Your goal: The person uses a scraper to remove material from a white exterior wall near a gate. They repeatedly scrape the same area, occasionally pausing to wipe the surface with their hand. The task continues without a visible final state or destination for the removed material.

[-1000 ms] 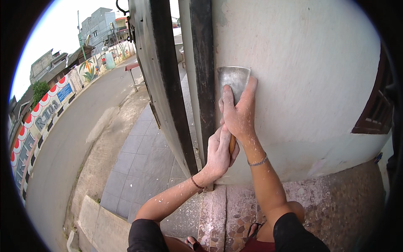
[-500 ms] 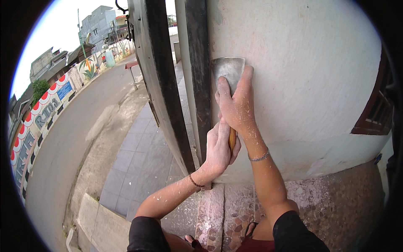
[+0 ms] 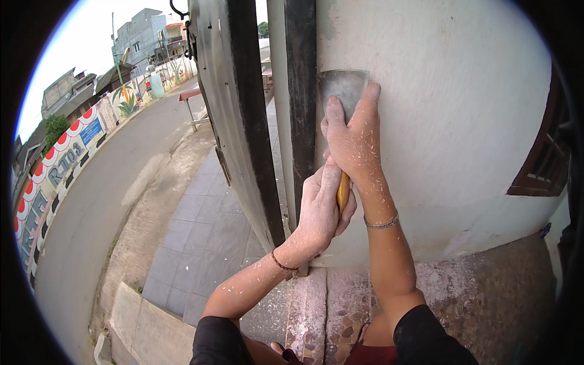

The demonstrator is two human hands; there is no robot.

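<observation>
Both my hands grip one scraper (image 3: 348,86), which has a wide grey metal blade and a yellow wooden handle. Its blade lies against the pale wall (image 3: 450,109), close beside a dark upright post (image 3: 302,91). My right hand (image 3: 356,137) is closed on the upper part, with fingers pressed on the blade. Lower down, my left hand (image 3: 320,198) wraps round the handle. White dust and small flakes cover both hands and forearms. The blade's top edge touches or nearly touches the wall; I cannot tell which.
A metal gate leaf (image 3: 234,103) stands just left of the post. Grey tiles (image 3: 194,237) and a road (image 3: 115,182) lie beyond it. At the right is a brown window frame (image 3: 538,161). Flakes dot the stone-patterned floor (image 3: 450,298) by my feet.
The scraper and both my hands have shifted slightly up and to the right in view. The post and gate edge also appear a little farther right. My grip is unchanged.
</observation>
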